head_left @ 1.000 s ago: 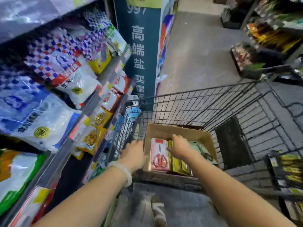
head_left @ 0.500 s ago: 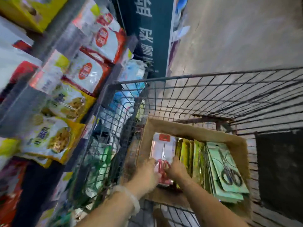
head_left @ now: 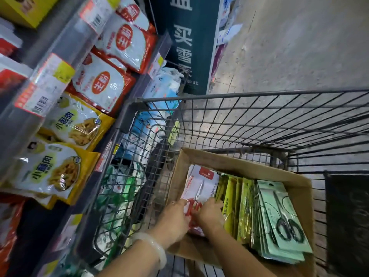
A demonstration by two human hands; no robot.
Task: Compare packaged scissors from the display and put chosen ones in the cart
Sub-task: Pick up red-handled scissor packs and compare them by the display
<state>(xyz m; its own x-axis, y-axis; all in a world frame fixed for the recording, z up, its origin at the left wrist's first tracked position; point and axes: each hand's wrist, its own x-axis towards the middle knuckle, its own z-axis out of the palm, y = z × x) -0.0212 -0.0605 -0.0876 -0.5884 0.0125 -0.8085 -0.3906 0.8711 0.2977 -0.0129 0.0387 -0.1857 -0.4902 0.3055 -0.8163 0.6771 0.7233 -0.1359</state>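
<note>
Both hands reach into the box [head_left: 237, 166] in the cart [head_left: 239, 120]; the left hand [head_left: 175, 218] and right hand [head_left: 209, 214] pinch the red scissors pack [head_left: 201, 182] by its lower edge, probably to seat it upright beside the yellow packs [head_left: 231, 198].

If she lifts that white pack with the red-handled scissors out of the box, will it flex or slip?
The white scissors pack looks like a flat card, so it probably stays fairly stiff. Its glossy face may be slippery. Weight likely sits low at the red handles, where the left hand and right hand touch it, so it may swing.
</note>
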